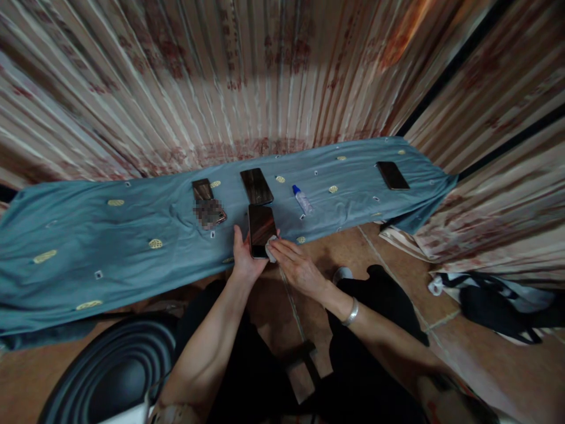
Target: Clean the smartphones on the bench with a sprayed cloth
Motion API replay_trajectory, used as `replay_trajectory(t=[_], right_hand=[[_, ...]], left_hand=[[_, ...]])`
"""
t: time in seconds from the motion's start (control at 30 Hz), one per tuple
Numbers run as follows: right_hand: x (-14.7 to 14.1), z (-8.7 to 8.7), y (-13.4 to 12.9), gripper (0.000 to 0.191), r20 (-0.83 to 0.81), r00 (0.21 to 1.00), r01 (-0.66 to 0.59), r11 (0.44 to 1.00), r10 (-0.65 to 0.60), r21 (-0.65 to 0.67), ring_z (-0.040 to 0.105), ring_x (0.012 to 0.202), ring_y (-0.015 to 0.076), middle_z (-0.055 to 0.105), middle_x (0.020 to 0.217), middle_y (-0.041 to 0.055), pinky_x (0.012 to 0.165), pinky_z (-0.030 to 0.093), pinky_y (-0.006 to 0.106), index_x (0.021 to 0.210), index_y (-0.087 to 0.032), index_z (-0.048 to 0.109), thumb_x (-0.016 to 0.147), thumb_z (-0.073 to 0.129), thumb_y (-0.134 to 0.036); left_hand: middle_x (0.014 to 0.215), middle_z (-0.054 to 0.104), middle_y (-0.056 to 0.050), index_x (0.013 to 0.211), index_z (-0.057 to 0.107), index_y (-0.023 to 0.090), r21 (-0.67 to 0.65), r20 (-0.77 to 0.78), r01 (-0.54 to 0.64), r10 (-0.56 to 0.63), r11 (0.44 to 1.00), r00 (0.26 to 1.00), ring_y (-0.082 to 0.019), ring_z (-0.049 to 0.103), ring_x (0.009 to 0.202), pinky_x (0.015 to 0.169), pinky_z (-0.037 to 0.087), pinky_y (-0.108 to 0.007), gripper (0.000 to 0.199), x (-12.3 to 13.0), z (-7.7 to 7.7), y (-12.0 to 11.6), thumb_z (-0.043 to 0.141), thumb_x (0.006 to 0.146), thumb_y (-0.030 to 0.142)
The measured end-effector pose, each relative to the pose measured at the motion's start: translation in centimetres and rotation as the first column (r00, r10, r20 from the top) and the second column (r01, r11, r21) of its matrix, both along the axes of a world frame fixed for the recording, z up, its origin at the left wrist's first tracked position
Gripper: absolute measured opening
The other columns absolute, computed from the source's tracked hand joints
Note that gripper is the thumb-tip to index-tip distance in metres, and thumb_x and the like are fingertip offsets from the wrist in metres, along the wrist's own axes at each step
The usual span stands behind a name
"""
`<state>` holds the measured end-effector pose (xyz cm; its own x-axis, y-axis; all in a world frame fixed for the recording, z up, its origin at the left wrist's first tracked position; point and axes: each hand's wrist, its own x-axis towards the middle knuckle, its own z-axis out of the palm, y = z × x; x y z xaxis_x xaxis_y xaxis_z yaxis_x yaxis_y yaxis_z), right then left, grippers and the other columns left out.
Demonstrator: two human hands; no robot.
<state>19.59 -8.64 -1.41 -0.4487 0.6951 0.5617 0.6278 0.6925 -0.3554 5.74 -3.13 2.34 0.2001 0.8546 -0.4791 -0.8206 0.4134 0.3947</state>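
Observation:
My left hand (248,259) is closed around the lower left of a dark smartphone (261,227), thumb along its edge, screen facing up. Pinched in the fingers of my right hand (300,268) is a small white cloth (271,249), which touches the phone's lower right corner. Just beyond lies another dark phone (256,185) on the blue cloth cover. A clear spray bottle with a blue cap (302,200) lies on its side to the right. To the left are a small dark phone (202,190) and a partly blurred phone with a camera corner (212,214).
The blue patterned cover (132,227) drapes a long, narrow surface. Another dark phone (392,175) lies near its right end. Curtains (265,76) hang behind and at the right. A round black ridged object (119,377) stands at lower left; dark clothing (498,309) lies on the tiled floor.

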Motion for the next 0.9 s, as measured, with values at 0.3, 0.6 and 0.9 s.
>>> replay_trajectory(t=[0.3,0.6,0.9], right_hand=[[0.4,0.3,0.0,0.051,0.034,0.999,0.005,0.99,0.0,-0.139,0.035,0.144,0.0241,0.048,0.147,0.0153,0.116,0.038,0.051,0.148,-0.013,0.037,0.098,0.033,-0.014],[0.3,1.1,1.1,0.05,0.098,0.993,-0.053,0.994,0.063,-0.1,0.026,0.148,0.0238,0.047,0.148,0.0138,0.117,0.038,0.048,0.144,-0.012,0.043,0.095,0.034,-0.007],[3.4,0.2,5.1,0.048,0.026,0.997,0.077,0.99,-0.075,-0.117,0.028,0.146,0.0243,0.047,0.147,0.0175,0.118,0.033,0.052,0.143,-0.01,0.045,0.097,0.031,-0.012]], left_hand=[[0.097,0.074,-0.014,0.092,0.071,0.013,-0.021,-0.056,0.131,-0.132,0.991,0.99,-0.029,0.068,0.103,0.096,0.052,-0.046,0.06,1.0,-0.4,-1.0,0.046,0.085,0.067],[0.097,0.074,-0.013,0.092,0.072,0.012,-0.078,-0.142,0.212,-0.222,0.974,0.965,-0.025,0.066,0.109,0.099,0.05,-0.034,0.057,2.0,-0.6,-1.7,0.044,0.09,0.062],[0.111,0.073,-0.01,0.12,0.067,0.019,0.039,-0.223,0.325,-0.309,0.945,0.925,-0.025,0.066,0.11,0.092,0.055,-0.038,0.044,3.3,-1.2,-2.6,0.045,0.095,0.048]])
